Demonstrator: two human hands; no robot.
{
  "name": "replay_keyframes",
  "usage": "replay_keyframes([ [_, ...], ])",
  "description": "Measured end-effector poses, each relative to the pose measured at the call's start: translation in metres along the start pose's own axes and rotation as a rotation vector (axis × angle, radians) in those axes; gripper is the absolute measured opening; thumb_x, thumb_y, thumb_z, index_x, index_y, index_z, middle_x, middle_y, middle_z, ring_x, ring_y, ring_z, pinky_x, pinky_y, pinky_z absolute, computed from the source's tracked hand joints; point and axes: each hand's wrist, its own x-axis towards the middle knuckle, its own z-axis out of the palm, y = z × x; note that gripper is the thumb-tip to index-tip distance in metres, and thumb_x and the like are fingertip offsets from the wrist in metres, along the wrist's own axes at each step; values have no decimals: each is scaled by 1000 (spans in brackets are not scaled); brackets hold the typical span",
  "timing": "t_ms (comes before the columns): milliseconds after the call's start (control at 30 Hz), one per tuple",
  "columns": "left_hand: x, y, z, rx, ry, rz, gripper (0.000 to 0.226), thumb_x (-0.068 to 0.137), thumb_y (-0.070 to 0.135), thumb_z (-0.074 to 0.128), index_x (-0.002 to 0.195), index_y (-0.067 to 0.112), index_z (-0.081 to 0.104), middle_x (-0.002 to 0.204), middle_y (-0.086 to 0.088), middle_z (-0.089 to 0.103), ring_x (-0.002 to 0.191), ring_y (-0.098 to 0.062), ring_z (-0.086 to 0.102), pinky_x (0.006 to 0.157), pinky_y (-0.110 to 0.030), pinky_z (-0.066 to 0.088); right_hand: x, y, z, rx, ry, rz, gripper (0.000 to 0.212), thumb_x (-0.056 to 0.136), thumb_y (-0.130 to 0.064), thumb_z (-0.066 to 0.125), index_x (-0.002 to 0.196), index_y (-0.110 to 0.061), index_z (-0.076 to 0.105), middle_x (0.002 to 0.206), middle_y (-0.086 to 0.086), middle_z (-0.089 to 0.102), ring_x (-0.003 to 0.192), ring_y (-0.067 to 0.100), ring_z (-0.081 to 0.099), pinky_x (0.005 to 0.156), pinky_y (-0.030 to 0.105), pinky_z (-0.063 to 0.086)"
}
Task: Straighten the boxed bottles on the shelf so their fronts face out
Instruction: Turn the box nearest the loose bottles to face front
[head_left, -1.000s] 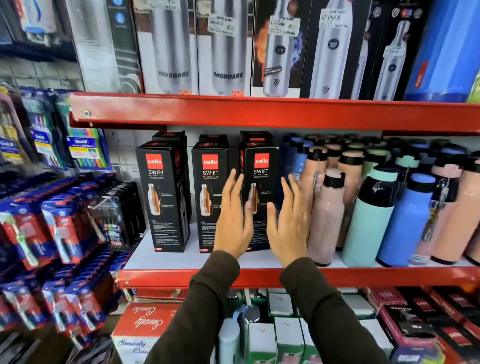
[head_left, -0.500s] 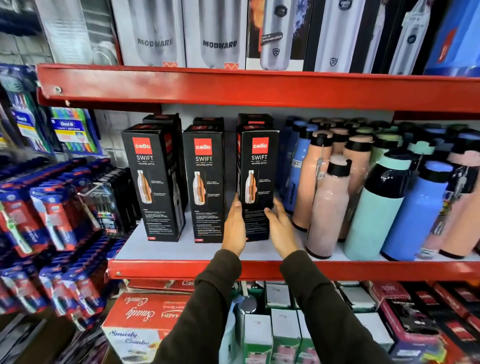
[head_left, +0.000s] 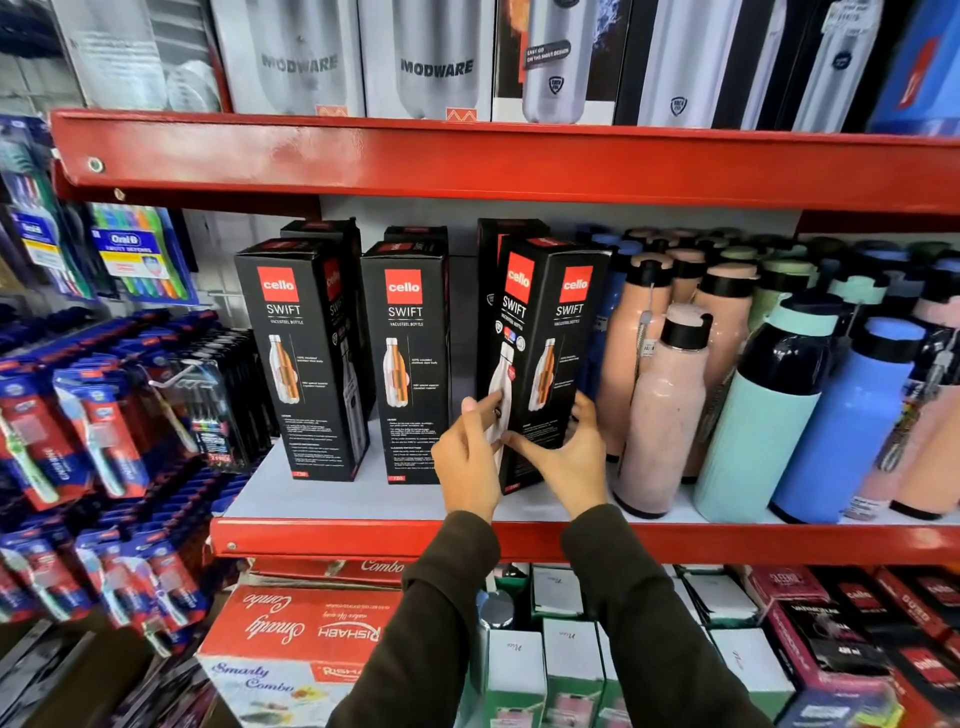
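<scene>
Three black Cello Swift bottle boxes stand in a front row on the white shelf board (head_left: 332, 499), with more boxes behind them. The left box (head_left: 298, 358) is turned slightly, showing its front and right side. The middle box (head_left: 410, 358) faces out. The right box (head_left: 545, 353) stands corner-forward, with two faces showing. My left hand (head_left: 467, 457) presses on its lower left face. My right hand (head_left: 571, 457) wraps its lower right side, thumb across the front corner.
Loose pink, mint and blue bottles (head_left: 670, 415) crowd right against the right box. A red shelf lip (head_left: 519, 540) runs under my wrists, and another red shelf (head_left: 467, 161) hangs above. Toothbrush packs (head_left: 88, 431) hang at left. Cartons (head_left: 291, 639) sit below.
The right box has rotated from front-facing to corner-forward between my hands. My hands dropped from flat against the boxes to gripping its lower part. The camera moved closer.
</scene>
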Motion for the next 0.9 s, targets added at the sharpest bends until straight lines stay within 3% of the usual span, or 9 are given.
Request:
replay_keyframes([
  [167,12,-8,5,231,67,170,38,104,21,35,136,17,53,138,3,56,129,-5,49,105,-11,36,5,-7,-10,0,8,-10,81,60,-17,89,129,-23,46,102,-27,54,95,-9,56,85,8,43],
  [233,18,-12,4,279,49,133,41,104,14,34,143,14,45,146,0,47,132,-3,40,106,-10,30,7,-7,-16,12,-28,-11,81,62,-15,87,130,-28,44,105,-28,54,97,-15,53,82,5,41],
  [367,29,-17,-1,261,-120,-35,42,104,16,35,146,15,40,147,-5,48,136,-14,42,105,-19,30,12,-9,-23,5,-149,-6,89,67,-16,84,141,-25,37,126,-17,55,116,-4,53,100,20,44],
  [433,30,-19,-3,268,-150,-62,44,104,19,36,147,14,37,148,-5,46,129,-8,41,104,-20,29,13,-9,-23,7,-208,-16,96,69,-20,82,148,-28,28,143,-10,49,132,5,46,111,31,39],
  [500,28,-20,-5,263,-147,-47,44,104,21,37,147,15,37,144,-3,49,122,-4,42,100,-15,31,14,-10,-22,-6,-244,-23,96,72,-23,77,150,-32,22,150,-10,42,138,4,40,115,34,36],
  [567,26,-20,-5,266,-128,-13,42,104,20,38,146,16,39,133,5,53,116,-3,46,88,1,34,14,-11,-19,-7,-252,-35,87,80,-13,72,151,-29,23,151,-9,41,138,5,40,116,34,35],
  [633,24,-21,-5,274,-112,36,41,103,17,39,144,17,42,126,11,54,115,-3,50,82,7,34,13,-11,-17,5,-257,-45,79,86,-4,65,151,-26,25,150,-10,40,138,5,38,116,34,34],
  [767,25,-25,-4,318,-104,84,40,101,12,41,140,21,44,126,6,59,115,-8,56,88,-1,40,13,-3,-12,-50,-265,-30,75,90,1,57,151,-24,22,151,-10,36,141,8,34,117,40,34],
  [900,26,-33,-2,370,-103,55,40,101,11,40,139,20,43,130,-3,63,116,-18,60,98,-28,48,15,2,-9,-114,-259,-20,73,91,3,54,150,-25,23,155,1,36,144,16,33,118,44,32],
])
